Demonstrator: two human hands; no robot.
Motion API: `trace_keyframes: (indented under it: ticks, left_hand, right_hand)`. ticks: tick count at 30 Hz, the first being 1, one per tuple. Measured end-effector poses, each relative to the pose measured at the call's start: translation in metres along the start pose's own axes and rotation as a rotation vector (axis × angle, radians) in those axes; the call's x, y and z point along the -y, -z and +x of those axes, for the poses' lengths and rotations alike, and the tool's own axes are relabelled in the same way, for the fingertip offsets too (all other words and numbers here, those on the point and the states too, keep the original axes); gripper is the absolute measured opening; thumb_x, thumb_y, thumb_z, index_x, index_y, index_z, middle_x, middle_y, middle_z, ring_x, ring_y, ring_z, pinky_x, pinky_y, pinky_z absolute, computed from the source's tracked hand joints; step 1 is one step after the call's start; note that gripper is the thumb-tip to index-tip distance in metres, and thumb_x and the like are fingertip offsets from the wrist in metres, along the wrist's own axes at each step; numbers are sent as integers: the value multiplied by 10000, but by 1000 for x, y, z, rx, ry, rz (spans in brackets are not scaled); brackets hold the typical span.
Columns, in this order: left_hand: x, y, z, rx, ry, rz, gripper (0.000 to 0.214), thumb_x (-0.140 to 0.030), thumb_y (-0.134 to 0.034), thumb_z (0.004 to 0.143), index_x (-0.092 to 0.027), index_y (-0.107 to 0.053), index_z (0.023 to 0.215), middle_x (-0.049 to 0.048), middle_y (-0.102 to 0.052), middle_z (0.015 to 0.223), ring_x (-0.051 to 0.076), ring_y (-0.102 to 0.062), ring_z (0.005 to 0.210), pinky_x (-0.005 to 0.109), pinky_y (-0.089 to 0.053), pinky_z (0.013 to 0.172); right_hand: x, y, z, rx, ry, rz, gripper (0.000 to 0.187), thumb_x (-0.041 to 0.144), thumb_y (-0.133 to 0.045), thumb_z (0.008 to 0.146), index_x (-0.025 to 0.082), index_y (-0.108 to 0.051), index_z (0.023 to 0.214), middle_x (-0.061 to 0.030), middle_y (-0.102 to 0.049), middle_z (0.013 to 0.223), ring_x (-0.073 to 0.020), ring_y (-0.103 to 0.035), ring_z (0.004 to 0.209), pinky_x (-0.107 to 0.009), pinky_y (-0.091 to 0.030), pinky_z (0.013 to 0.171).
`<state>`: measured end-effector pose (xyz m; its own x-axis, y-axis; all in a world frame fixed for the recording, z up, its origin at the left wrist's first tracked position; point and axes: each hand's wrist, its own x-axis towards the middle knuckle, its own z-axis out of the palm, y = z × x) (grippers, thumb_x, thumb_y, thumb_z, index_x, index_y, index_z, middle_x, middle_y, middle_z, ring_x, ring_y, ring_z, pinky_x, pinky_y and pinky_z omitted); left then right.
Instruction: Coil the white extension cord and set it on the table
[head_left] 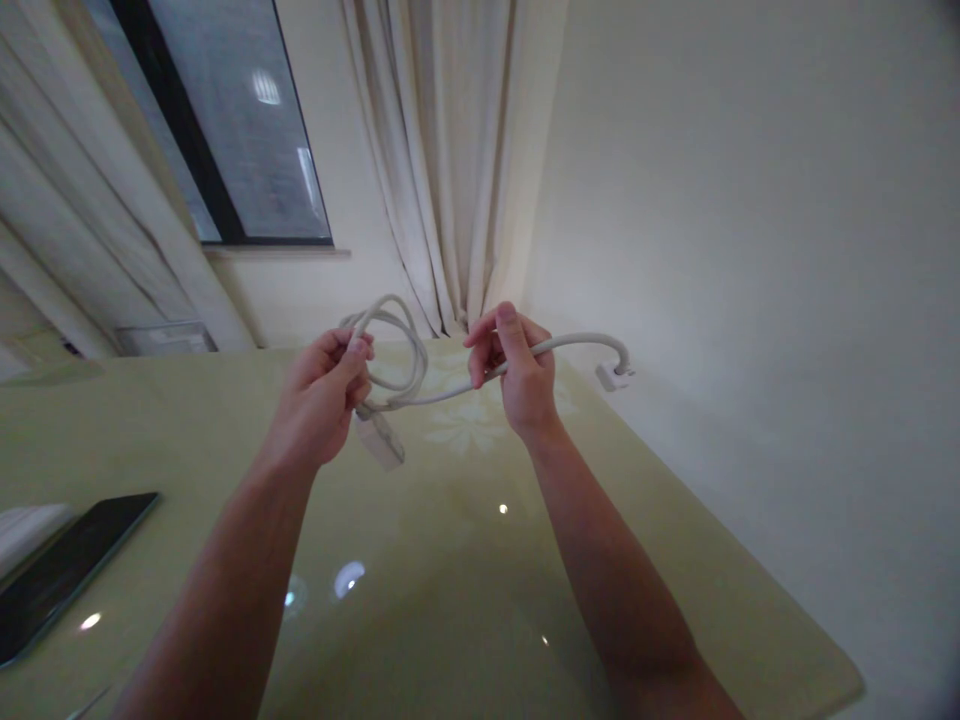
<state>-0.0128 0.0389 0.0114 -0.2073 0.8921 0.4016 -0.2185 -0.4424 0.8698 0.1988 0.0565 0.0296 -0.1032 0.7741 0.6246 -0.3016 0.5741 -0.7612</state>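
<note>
Head view, cable point(417, 345) (part-coiled) in both hands point(322, 395) point(529, 375), dark tablet point(75, 570) left, curtain point(450, 150) beyond

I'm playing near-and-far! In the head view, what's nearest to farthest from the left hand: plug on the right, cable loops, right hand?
1. Cable loops, in the left hand.
2. Right hand, farther right.
3. Plug, past the right hand.
</note>
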Motion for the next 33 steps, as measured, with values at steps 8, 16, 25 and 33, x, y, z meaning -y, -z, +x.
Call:
trace_keyframes:
  ticks: [8, 16, 25, 33]
  left_hand:
    - [-21, -26, -19, 63, 10, -167, 189, -259, -857, 819, -151, -724, 899, -7, -564, 816, 24, -294, 508, 131, -257, 396]
    - [-20, -29, -23, 25, -33, -40, 209, -366, -807, 889, -206, -708, 982, -41, -521, 739, 39, -265, 460, 186, -214, 381]
    - [-9, -20, -11, -130, -3, -33, 204, -364, -787, 888, -203, -712, 989, -60, -495, 703, 43, -227, 445, 214, -152, 374]
    - [-1, -12, -5, -136, -42, -1, 236, -393, -788, 879, -202, -740, 1008, -45, -522, 720, 41, -247, 449, 215, -154, 387]
  right_hand:
    - [-24, -29, -17, 180, 182, -445, 479, 558, -447, 1107, 221, -622, 815, -11, -641, 774, -149, -618, 773, -300, -476, 756]
    - [-29, -24, -13, 274, 50, -557, 486, 631, -691, 960, 216, -606, 722, 22, -549, 680, -142, -491, 679, -304, -389, 689]
    - [15, 7, -6, 143, 53, -205, 403, 555, -875, 821, 223, -657, 753, 49, -523, 619, -104, -404, 562, -276, -309, 533]
    - [20, 12, -3, 90, -23, 65, 663, 844, -537, 904, 238, -791, 1000, -34, -670, 730, -177, -595, 640, -322, -440, 581]
